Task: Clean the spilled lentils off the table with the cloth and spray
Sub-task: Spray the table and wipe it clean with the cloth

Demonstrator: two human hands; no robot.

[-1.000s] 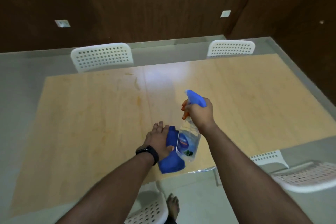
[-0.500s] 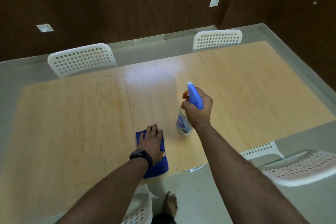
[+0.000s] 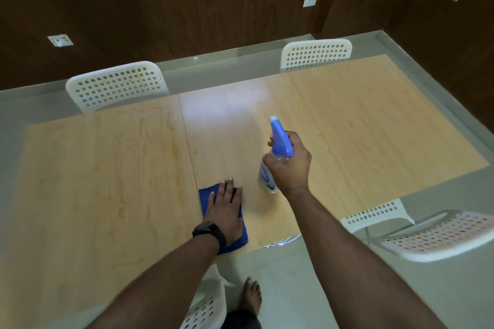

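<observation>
1. The fingers [image 3: 228, 189] of the left hand [image 3: 226, 212] are stretched out flat, close together, and press down on the cloth [image 3: 207, 196]; they do not grip it.
2. The fingers of the right hand [image 3: 290, 165] are wrapped around the neck of the spray bottle [image 3: 267, 177], so this hand holds the bottle. The bottle stands upright and its base looks to be on the desk [image 3: 107, 181], just right of the cloth.
3. The cloth is dark blue, soft and folded to a rough rectangle. It lies near the front edge of the desk, beside a seam between two panels.
4. The bottle has a clear plastic body with a label, a blue trigger head and a small orange part at the front.
5. The desk is light wood with a smooth, shiny surface; faint orange smears show on its left panel. I cannot make out single lentils.
6. I count one cloth, one bottle and four white perforated plastic chairs: two [image 3: 117, 85] [image 3: 316, 53] behind the desk, two [image 3: 438, 235] [image 3: 205, 307] on the near side.
7. Both forearms reach forward from below. The left wrist wears a black watch [image 3: 209, 232]. One bare foot [image 3: 250, 295] stands on the grey floor.
</observation>
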